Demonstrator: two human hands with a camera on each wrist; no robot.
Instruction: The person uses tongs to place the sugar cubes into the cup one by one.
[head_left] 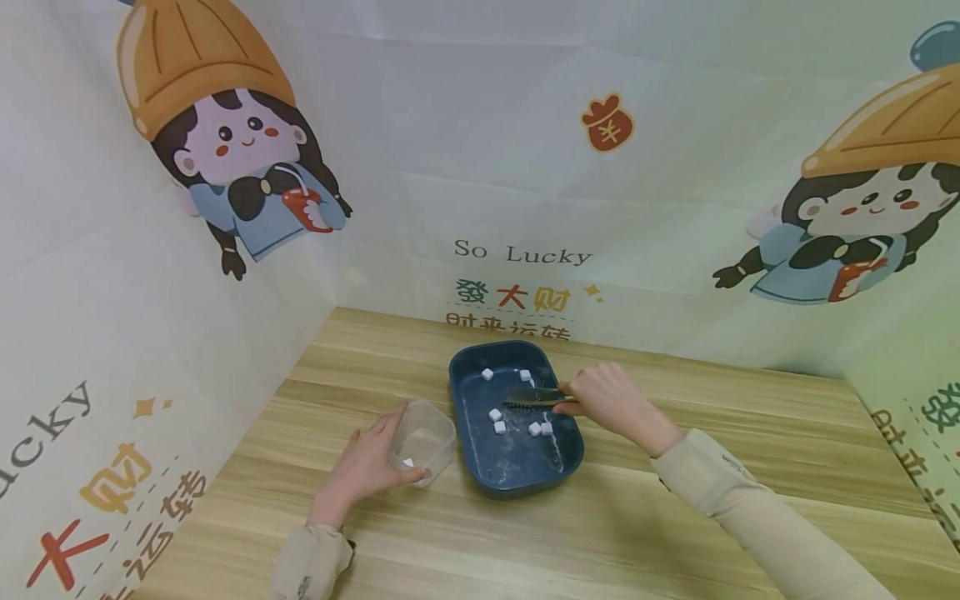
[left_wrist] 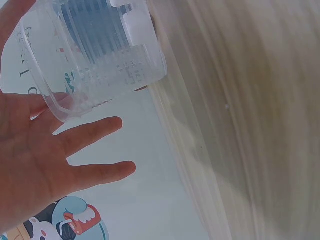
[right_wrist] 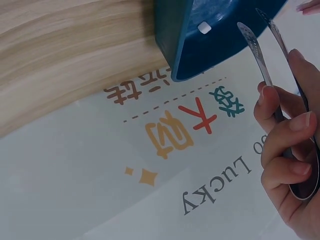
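Observation:
My left hand [head_left: 367, 462] grips a clear plastic container [head_left: 433, 429] between thumb and fingers, just left of a dark blue basin [head_left: 506, 471]. White cubes [left_wrist: 137, 27] lie inside that container in the left wrist view; there, two fingers stretch away from it. Several white cubes [head_left: 499, 427] are scattered on the basin's floor, some with water-like streaks near them. With my right hand [head_left: 611, 404] I hold metal tongs [right_wrist: 257, 52] over the basin's right rim. The tong tips are apart in the right wrist view, and no cube shows between them.
Both the basin and the container are on a wood-grain table [head_left: 645, 525]. A pale printed cloth [head_left: 465, 150] with cartoon figures and lettering hangs as walls behind and at both sides. The basin's far end is close to the back cloth.

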